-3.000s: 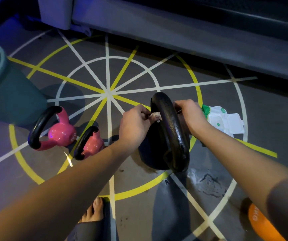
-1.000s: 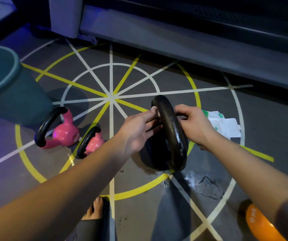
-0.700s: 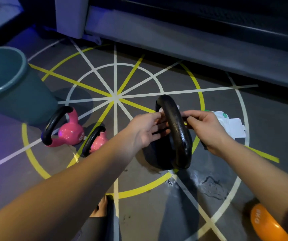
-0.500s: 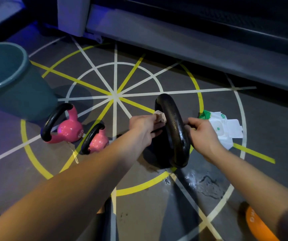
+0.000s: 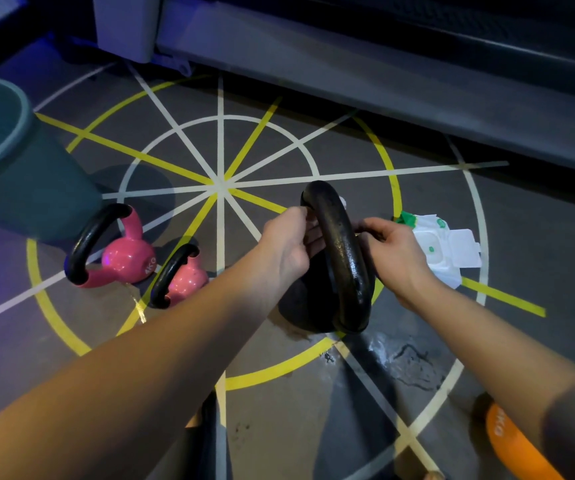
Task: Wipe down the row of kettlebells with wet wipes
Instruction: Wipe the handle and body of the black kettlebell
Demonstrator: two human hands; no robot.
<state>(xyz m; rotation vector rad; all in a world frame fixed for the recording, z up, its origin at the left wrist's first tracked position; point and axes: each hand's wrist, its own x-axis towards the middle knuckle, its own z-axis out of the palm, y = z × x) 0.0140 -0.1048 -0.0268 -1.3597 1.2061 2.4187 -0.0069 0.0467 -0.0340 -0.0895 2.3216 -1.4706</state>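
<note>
Black kettlebell [image 5: 308,306] upright. Left hand [image 5: 286,247] and right hand [image 5: 393,251] curl in either side of its handle [image 5: 341,244], probably drawing a wet wipe [image 5: 343,202] round it. Actual pinch hidden; can't tell.

dim grey floor [image 5: 539,220] (yellow and white lines [image 5: 220,150])

Gym — kettlebells [image 5: 125,259], taped floor rings [image 5: 395,188]

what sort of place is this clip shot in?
Most likely a gym: a black kettlebell, two pink kettlebells and an orange weight sit on a floor painted with white and yellow agility lines. The grey base along the far edge may be a treadmill.
</note>
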